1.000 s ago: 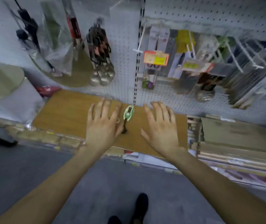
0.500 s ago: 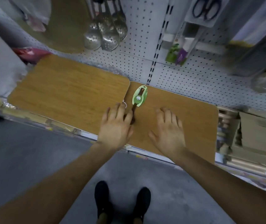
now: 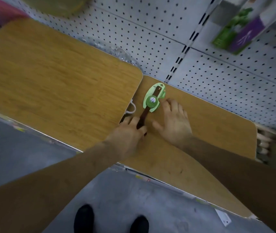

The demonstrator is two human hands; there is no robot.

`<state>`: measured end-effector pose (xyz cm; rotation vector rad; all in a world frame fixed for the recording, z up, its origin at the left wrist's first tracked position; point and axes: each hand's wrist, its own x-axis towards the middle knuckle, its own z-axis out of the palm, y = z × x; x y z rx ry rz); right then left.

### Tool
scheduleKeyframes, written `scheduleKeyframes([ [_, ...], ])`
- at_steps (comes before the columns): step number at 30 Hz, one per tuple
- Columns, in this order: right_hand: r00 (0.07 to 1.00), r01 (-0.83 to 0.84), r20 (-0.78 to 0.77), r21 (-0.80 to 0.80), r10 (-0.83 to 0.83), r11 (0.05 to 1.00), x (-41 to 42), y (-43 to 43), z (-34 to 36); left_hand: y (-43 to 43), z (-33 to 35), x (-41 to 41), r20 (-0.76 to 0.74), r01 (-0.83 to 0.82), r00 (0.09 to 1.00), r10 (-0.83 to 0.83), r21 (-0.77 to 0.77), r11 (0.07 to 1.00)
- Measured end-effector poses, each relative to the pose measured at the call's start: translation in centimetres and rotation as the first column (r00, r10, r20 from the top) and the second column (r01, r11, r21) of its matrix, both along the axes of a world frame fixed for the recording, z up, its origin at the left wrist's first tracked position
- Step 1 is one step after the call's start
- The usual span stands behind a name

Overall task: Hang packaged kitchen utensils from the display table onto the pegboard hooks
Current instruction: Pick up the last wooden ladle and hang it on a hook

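Note:
A packaged utensil (image 3: 151, 101), a dark brown handle on a green backing card, lies on the right wooden table top (image 3: 214, 121) close to the seam with the left one. My left hand (image 3: 125, 137) is at the handle's near end, its fingers curled and pinching the handle. Just right of the handle, my right hand (image 3: 174, 121) lies flat on the table with spread fingers, the fingertips beside the green card. The white pegboard (image 3: 150, 34) rises directly behind the table.
The left wooden table top (image 3: 58, 78) adjoins the right one. A white cord loop (image 3: 132, 108) sits in the seam. A green and purple package (image 3: 234, 31) hangs at upper right. Stacked goods (image 3: 268, 145) stand right of the table. My shoes (image 3: 84, 219) are on grey floor.
The view has tilted down and come closer to the table. My left hand's fingers went from flat to curled around the handle's end. My right hand slid up beside the green card.

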<state>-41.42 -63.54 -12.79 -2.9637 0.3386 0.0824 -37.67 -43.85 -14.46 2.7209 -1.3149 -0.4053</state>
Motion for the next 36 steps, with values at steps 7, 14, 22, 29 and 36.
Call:
scheduleKeyframes([
  [7,0.938,0.339,-0.076,0.39,-0.337,0.856,5.2,-0.2,-3.5,0.7,-3.1,-0.5,-0.081,-0.077,0.994,0.074,-0.031,0.997],
  [14,0.896,0.4,-0.086,0.581,-0.435,0.709,7.4,-0.8,-4.2,1.0,-3.8,-1.4,-0.258,-0.251,0.947,0.192,-0.22,0.943],
  [22,0.876,0.309,-0.12,0.883,-0.467,0.353,8.8,-1.3,-4.4,0.6,-3.5,-1.2,-0.384,-0.335,0.893,0.234,-0.219,0.917],
  [29,0.882,0.218,-0.085,0.946,-0.464,0.241,7.6,-0.9,-2.5,0.5,-3.0,-0.3,-0.557,-0.339,0.807,0.197,-0.165,0.926],
  [36,0.906,0.087,0.003,0.977,-0.423,0.195,2.0,-1.0,2.7,1.7,-0.1,-1.2,-0.611,-0.288,0.791,-0.007,-0.383,0.878],
])
